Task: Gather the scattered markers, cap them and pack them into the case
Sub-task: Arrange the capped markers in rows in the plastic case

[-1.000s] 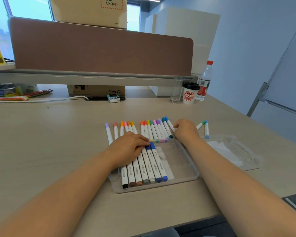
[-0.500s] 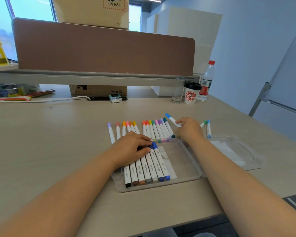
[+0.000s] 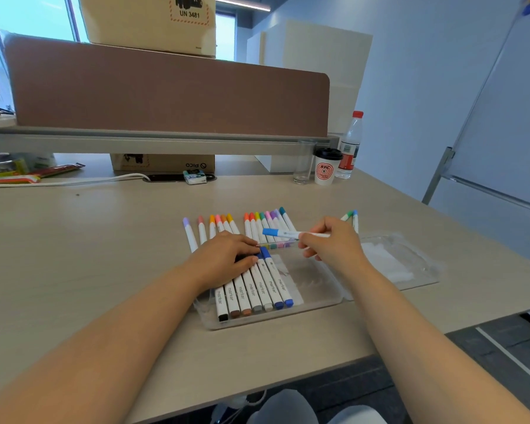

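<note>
A clear plastic case [image 3: 315, 296] lies open on the desk with several white markers [image 3: 254, 293] packed side by side at its left. My left hand [image 3: 227, 258] rests flat on their upper ends. My right hand [image 3: 331, 243] pinches a light-blue-capped marker [image 3: 280, 233] and holds it level above the case's far edge. A row of capped colourful markers [image 3: 251, 224] lies on the desk just beyond the case. Two more markers [image 3: 352, 217], green and blue capped, lie to the right behind my right hand.
The case's clear lid [image 3: 410, 261] lies flat to the right. At the back right stand a glass [image 3: 302, 162], a paper coffee cup [image 3: 326, 166] and a water bottle [image 3: 349, 145]. A white cable [image 3: 74, 181] and a cardboard box [image 3: 162, 162] sit under the brown partition [image 3: 172, 93].
My right hand has picked the light-blue-capped marker out of the row, lifted it and swung it level over the case's far edge. My left hand stays on the packed markers.
</note>
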### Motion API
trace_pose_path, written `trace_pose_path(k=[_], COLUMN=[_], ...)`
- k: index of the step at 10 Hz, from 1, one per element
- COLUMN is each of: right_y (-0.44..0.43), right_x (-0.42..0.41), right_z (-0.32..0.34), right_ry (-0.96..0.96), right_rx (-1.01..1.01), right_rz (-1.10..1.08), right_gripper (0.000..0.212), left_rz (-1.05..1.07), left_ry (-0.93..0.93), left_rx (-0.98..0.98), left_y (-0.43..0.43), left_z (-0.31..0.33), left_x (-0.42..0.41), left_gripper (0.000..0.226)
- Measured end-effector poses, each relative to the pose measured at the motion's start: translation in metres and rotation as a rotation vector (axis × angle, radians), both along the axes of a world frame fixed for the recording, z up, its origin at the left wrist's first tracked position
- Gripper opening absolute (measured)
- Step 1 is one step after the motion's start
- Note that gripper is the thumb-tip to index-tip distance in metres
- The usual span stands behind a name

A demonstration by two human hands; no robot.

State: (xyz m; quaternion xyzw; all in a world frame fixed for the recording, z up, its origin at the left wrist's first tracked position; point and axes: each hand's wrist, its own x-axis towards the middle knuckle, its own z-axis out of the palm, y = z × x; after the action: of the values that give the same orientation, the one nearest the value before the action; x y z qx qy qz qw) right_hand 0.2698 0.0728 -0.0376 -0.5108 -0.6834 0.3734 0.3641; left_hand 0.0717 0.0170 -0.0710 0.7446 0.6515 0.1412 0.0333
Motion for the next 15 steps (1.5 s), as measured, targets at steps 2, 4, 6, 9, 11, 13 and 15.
trace_pose_path(k=[2,4,6,9,11,13,15], right_y=[-0.016,-0.018,-0.02,-0.013,-0.011,-0.011,-0.01], right_x=[-0.002,-0.015,-0.024,-0.02,-0.02,-0.019,-0.017], right_z=[-0.005,0.003,0.01,0.011,0.011,0.012,0.011], right_ry=[-0.136,-0.367,-0.487,-0.528,-0.559,-0.585,-0.594], right_rx=[-0.088,-0.141,-0.207,-0.226,-0.186,-0.189,-0.222], right_rz=[0.047,0.16,0.291,0.306,0.311,0.317,0.318], right_gripper=[0.02,0.02,0.024,0.032,0.038,0.038,0.019], left_rz=[0.018,0.018,0.014,0.004,0.006,-0.007,-0.049], left_ry=[0.008,0.032,0.035,0.016,0.025,0.043,0.076], left_rx=[0.009,0.027,0.03,0.031,0.027,0.012,-0.003], left_y=[-0.001,-0.001,0.0,-0.001,-0.002,-0.002,-0.002], left_z=[0.0,-0.001,-0.001,0.0,0.001,0.0,0.002], left_x=[0.002,0.002,0.001,0.001,0.002,0.002,0.004], left_gripper=[0.038,0.036,0.037,0.037,0.037,0.036,0.037])
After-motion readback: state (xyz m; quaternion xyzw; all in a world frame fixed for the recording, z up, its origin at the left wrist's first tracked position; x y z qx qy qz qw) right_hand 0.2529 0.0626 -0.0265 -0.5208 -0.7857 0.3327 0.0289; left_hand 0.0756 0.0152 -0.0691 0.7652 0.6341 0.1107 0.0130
